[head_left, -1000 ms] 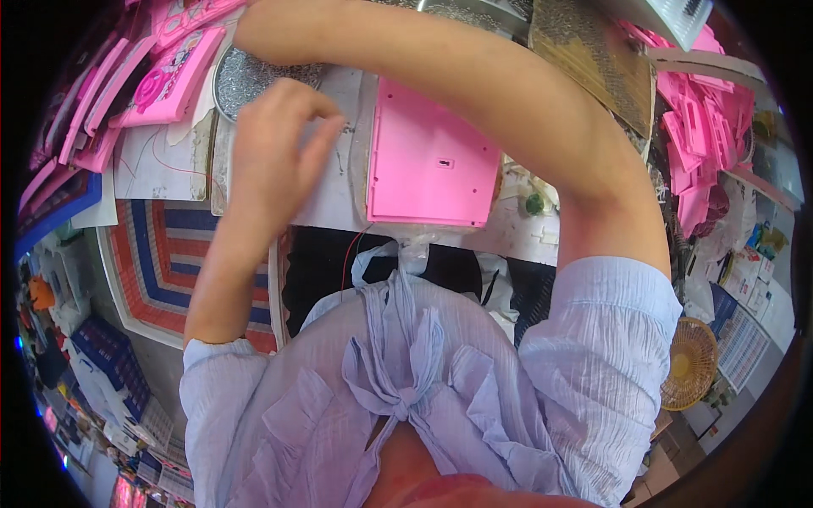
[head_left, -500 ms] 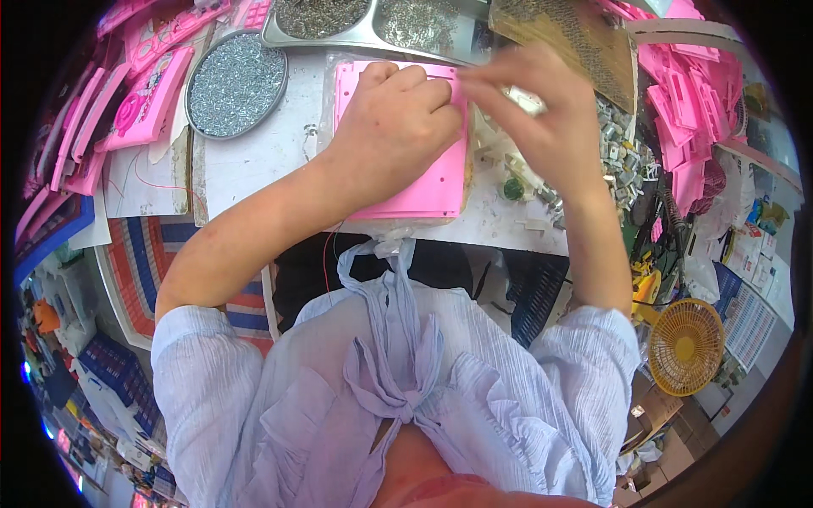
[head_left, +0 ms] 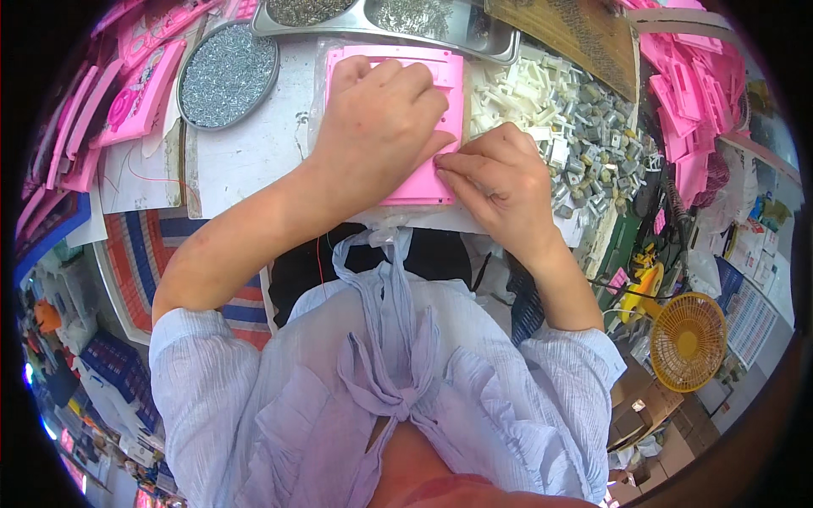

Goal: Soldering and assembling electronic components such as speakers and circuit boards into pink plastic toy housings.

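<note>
Cluttered workshop, dish (head_left: 217,128) of small metal pieces (head_left: 229,76), heaped white parts (head_left: 512,95), piled pink panels (head_left: 690,131)

White table top (head_left: 254,165), surface marked in places, carries a pink panel (head_left: 415,188) lying near its front edge, with clear plastic (head_left: 318,89) showing along the panel's left side. To the left I note a round dish (head_left: 213,128) full of small silvery pieces; beyond the panel, a metal tray (head_left: 500,42) with compartments, small metal bits inside. Right of the panel: a loose heap of white parts (head_left: 512,93), running into grey metal parts (head_left: 589,144).
</note>
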The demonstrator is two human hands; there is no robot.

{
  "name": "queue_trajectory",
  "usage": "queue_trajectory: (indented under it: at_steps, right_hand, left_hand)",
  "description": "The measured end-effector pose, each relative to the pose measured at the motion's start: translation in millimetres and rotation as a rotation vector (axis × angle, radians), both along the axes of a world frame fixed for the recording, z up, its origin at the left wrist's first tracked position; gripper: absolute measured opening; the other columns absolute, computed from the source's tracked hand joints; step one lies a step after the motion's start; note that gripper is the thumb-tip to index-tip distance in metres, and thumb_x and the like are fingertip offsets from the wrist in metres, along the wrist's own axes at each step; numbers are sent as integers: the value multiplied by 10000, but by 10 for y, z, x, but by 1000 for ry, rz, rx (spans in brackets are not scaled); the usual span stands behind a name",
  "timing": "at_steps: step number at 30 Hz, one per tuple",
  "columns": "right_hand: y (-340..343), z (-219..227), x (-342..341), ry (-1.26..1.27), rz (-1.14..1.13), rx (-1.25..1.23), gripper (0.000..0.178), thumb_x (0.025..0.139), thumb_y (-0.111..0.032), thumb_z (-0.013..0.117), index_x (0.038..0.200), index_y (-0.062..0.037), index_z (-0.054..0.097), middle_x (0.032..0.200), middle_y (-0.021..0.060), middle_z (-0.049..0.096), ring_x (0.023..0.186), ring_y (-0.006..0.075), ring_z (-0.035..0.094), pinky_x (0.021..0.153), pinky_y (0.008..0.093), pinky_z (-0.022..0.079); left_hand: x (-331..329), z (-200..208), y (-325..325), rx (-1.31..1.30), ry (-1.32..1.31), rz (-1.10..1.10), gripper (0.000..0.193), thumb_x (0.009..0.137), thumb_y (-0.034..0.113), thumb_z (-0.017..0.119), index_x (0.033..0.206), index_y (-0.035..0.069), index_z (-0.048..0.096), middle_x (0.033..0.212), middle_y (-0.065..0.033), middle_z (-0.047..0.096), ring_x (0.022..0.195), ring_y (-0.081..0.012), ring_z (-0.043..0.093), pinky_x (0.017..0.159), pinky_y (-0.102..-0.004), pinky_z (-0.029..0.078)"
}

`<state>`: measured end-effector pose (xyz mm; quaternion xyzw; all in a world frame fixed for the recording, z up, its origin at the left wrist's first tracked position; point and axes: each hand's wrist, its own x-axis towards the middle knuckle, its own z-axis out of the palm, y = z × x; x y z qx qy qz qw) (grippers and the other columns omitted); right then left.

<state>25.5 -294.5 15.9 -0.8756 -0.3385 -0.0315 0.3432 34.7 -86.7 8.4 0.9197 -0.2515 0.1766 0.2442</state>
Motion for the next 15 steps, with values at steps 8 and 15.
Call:
queue_trajectory:
  at_steps: [8, 15]
  right_hand:
    - [38, 153, 33, -49, 60, -123, 201, 744, -79, 821, 943, -89, 795, 861, 47, 707, 815, 240, 627, 734, 366, 507]
    - [-146, 452, 616, -118, -100, 37, 161, 798, -55, 792, 937, 8, 741, 994, 92, 731, 890, 207, 657, 786, 336, 529]
  left_hand:
    - [163, -46, 1447, 139, 100, 564, 254, 844, 318, 779, 934, 86, 728, 951, -40, 703, 896, -243, 674, 787, -417, 458]
    - [-15, -317, 1912, 96, 305, 486, 210, 909, 281, 725, 961, 78, 733, 896, -53, 703, 870, -242, 674, 780, -396, 468]
